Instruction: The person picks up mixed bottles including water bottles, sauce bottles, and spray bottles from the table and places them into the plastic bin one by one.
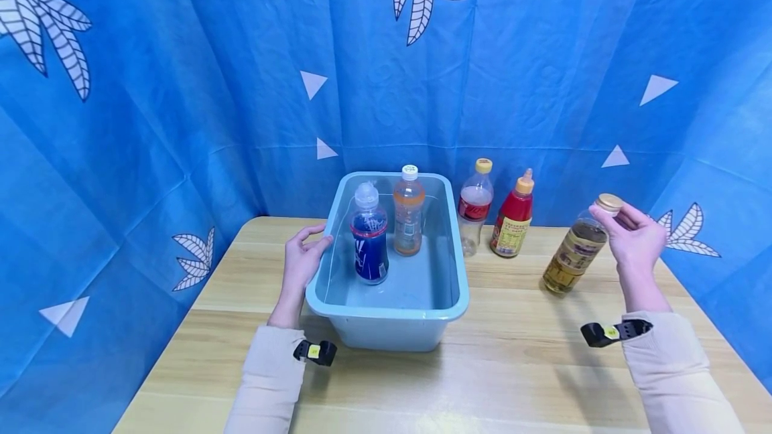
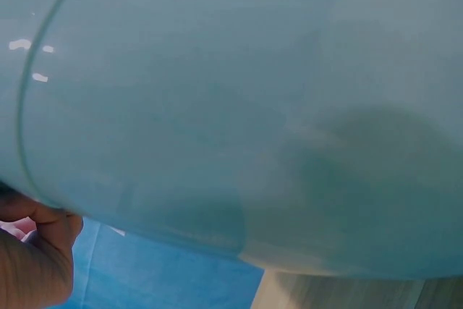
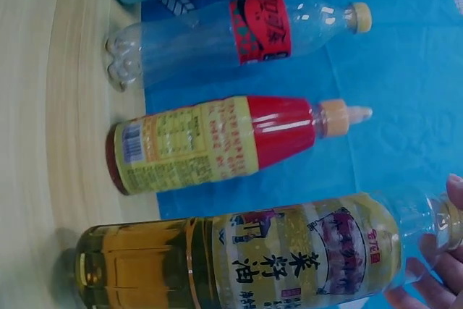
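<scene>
My left hand (image 1: 303, 258) grips the left rim of a light blue plastic tub (image 1: 386, 333); in the left wrist view its curled fingers (image 2: 54, 226) are at the tub's edge. Inside the tub stand a blue-filled bottle (image 1: 370, 253) and a clear bottle with an orange band and white cap (image 1: 409, 220). With my right hand (image 1: 639, 240) I hold a cooking oil bottle (image 1: 574, 256) by its neck, under the gold cap. The oil bottle leans to the right, its base at or just above the table; contact is unclear. Yellowish oil partly fills it.
Right of the tub, an empty cola bottle (image 1: 474, 209) with a yellow cap and a red squeeze sauce bottle (image 1: 512, 220) stand upright on the wooden table (image 1: 512, 367). A blue patterned curtain (image 1: 392, 86) hangs behind and beside the table.
</scene>
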`<state>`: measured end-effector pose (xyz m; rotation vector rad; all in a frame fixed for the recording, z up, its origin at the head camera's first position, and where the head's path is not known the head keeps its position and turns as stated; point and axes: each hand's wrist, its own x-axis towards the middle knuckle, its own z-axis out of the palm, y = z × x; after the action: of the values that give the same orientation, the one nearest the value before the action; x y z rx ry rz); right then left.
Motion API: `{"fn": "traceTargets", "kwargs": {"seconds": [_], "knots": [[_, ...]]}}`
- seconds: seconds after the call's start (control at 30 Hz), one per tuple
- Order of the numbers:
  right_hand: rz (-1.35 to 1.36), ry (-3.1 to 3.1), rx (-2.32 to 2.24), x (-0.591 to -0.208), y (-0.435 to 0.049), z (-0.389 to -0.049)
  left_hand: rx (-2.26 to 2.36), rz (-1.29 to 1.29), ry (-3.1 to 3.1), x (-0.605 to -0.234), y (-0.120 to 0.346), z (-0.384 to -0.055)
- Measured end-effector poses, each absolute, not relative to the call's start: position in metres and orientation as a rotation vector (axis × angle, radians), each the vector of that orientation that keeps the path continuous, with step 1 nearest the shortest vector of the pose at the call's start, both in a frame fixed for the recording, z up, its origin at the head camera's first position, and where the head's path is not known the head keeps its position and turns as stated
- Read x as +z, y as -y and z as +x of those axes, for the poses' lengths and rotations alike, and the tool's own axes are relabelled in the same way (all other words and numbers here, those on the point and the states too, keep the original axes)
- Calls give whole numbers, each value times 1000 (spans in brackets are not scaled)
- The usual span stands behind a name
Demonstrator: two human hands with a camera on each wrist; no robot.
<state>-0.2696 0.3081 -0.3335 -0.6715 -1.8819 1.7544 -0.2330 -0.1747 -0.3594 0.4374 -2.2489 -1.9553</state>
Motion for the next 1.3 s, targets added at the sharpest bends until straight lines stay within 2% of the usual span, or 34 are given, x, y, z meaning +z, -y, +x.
{"fn": "traceTargets", "kwargs": {"seconds": [0.37, 1.3], "knots": [[-610, 1968, 1762, -310, -288, -256, -1939, 432, 2256, -361, 175, -234], [-106, 1975, 1848, -257, -234, -229, -1951, 386, 2226, -361, 175, -232]]}}
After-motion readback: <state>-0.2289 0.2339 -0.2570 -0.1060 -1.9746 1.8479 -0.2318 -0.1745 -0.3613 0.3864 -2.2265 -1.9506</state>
